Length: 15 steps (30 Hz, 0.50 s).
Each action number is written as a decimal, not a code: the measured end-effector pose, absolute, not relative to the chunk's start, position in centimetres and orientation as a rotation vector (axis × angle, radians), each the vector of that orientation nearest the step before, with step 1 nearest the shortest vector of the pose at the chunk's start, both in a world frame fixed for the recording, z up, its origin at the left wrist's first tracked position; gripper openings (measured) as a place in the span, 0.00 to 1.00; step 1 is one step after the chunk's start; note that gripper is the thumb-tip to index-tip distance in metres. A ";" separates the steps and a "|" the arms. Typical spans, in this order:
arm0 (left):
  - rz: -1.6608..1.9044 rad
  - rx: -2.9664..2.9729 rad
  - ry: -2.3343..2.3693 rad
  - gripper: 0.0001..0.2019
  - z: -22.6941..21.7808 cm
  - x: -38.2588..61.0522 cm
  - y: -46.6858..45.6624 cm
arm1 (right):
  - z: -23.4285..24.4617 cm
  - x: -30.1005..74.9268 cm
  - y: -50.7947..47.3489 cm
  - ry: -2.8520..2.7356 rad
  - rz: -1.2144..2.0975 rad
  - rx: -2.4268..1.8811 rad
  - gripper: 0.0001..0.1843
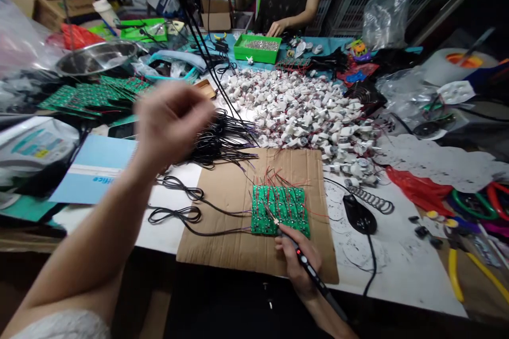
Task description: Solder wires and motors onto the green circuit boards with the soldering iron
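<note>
My right hand [300,259] is wrapped round a black soldering iron [308,267] with a small red light on its handle. The iron's tip points down over a green circuit board panel [294,212], where red and black wires stand up. Whether the tip touches the board I cannot tell. Two coiled black cables [186,217] run to the panel's left edge. My left hand [170,122] is raised in front of a heap of black cables [222,140]. Motion smears its curled fingers, so any hold is unclear. Under the panel lies a cardboard sheet [222,243].
Behind the cardboard spreads a pile of white motor-like parts [302,108]. Stacked green boards [79,98] and a blue notebook [93,169] lie left. Yellow-handled pliers [454,270] and a spring-shaped holder [374,200] lie right. Across the table, a person's hand [278,27] is near a green tray [256,55].
</note>
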<state>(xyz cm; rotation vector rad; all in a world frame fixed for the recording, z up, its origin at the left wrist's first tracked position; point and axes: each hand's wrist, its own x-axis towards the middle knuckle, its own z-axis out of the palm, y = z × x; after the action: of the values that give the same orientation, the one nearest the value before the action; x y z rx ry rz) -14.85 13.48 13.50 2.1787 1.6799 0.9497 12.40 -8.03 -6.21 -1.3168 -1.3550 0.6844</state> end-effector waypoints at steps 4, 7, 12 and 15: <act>0.482 2.124 1.463 0.09 2.9 -10.2 7.4 | -5.9 12.5 -8.1 -1.356 0.681 -1.334 0.12; 0.363 1.727 1.411 0.12 -2.3 -9.9 5.2 | -5.9 12.4 -8.0 -1.370 0.690 -1.340 0.12; 0.472 1.469 1.317 0.16 -3.6 -10.5 5.3 | -5.6 12.3 -7.7 -1.359 0.721 -1.356 0.12; 0.418 1.513 1.315 0.14 -3.2 -10.3 6.2 | -5.3 12.0 -7.2 -1.338 0.751 -1.369 0.13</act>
<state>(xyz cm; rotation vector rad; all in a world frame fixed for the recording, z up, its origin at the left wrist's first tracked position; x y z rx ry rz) -10.31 6.25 -3.16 1.5126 1.3149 0.4175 12.02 -7.25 -5.28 -1.3687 -1.3384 0.7513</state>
